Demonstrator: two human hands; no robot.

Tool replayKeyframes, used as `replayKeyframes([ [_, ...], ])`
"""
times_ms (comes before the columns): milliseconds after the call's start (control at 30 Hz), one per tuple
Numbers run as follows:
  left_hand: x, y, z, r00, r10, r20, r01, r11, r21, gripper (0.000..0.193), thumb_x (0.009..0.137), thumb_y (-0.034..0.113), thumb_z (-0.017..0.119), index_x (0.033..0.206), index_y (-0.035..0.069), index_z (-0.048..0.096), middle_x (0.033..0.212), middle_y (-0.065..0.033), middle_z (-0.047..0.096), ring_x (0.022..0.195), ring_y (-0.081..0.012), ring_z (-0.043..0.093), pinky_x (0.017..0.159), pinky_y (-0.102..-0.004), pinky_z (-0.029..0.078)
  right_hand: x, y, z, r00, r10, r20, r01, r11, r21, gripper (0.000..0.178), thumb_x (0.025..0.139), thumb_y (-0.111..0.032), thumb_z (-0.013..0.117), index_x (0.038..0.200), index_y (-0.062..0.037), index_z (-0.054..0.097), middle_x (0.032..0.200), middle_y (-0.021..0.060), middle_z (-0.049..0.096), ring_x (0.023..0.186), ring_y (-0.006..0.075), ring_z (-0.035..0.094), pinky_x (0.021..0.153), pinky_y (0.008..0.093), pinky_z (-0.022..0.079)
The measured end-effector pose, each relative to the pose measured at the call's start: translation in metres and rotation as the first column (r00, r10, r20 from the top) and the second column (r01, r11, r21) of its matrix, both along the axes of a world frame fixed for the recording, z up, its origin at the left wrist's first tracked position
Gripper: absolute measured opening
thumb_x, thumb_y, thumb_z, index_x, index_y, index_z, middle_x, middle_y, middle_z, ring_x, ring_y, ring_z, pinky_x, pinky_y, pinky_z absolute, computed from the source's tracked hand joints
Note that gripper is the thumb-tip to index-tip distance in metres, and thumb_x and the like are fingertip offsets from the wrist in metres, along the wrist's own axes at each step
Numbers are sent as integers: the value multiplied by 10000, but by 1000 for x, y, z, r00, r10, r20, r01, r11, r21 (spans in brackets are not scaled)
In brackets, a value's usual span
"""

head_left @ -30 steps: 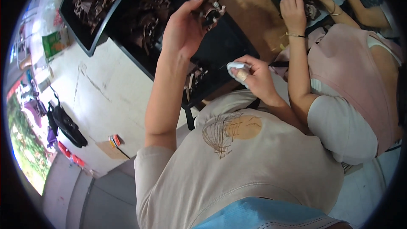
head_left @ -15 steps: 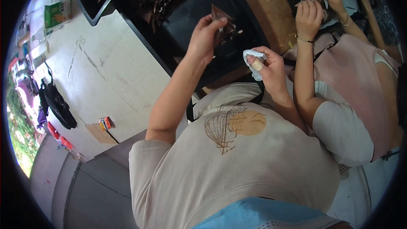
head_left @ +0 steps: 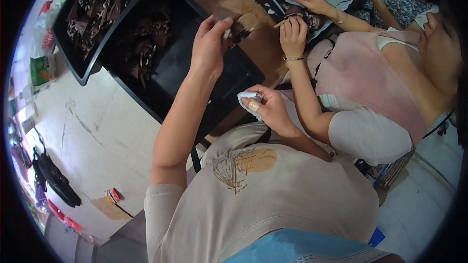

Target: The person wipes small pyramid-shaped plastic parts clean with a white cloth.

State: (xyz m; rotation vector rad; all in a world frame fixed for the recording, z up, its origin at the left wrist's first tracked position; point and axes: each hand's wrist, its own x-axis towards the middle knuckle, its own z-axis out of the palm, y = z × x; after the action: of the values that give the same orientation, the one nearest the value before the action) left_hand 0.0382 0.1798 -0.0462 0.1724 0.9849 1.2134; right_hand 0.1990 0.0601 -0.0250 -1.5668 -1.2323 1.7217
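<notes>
Black, the main bin [head_left: 239,65] is overlapped at its left by a second bin [head_left: 91,66]. Over the main bin's far edge, a brown piece [head_left: 236,28] is pinched between thumb and fingers by the raised left hand [head_left: 208,46]; by its right corner, a white cloth [head_left: 247,99] is clasped by the right hand [head_left: 270,108].

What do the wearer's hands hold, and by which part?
Left hand: dark brown piece, by its left side; right hand: bunched white cloth, by its right side.
</notes>
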Motion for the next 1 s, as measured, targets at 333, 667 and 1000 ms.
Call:
replayKeyframes([
  [333,50,68,34,929,-215,302,141,958,249,244,925,170,571,1109,13,537,1044,-100,598,992,-280,601,900,-356,468,1,-6,-1,1000,0,18,-1,999,51,174,860,-125,695,972,4,655,840,27,674,762,52,570,665,225,473],
  [667,-99,-74,-17,906,-124,-406,177,980,95,146,910,172,624,858,36,630,826,-22,630,772,-121,604,755,-252,490,-9,1,-12,994,-61,-88,58,998,-28,147,859,-115,691,956,-7,677,800,-9,656,694,39,557,614,193,455],
  [1000,-64,-167,-62,-167,-197,-966,403,881,-249,576,730,365,767,1125,3,558,947,-154,647,828,-351,607,871,-421,453,-37,3,-12,997,34,-64,-34,999,2,158,855,-120,694,958,-2,678,789,0,656,695,36,556,606,192,454],
])
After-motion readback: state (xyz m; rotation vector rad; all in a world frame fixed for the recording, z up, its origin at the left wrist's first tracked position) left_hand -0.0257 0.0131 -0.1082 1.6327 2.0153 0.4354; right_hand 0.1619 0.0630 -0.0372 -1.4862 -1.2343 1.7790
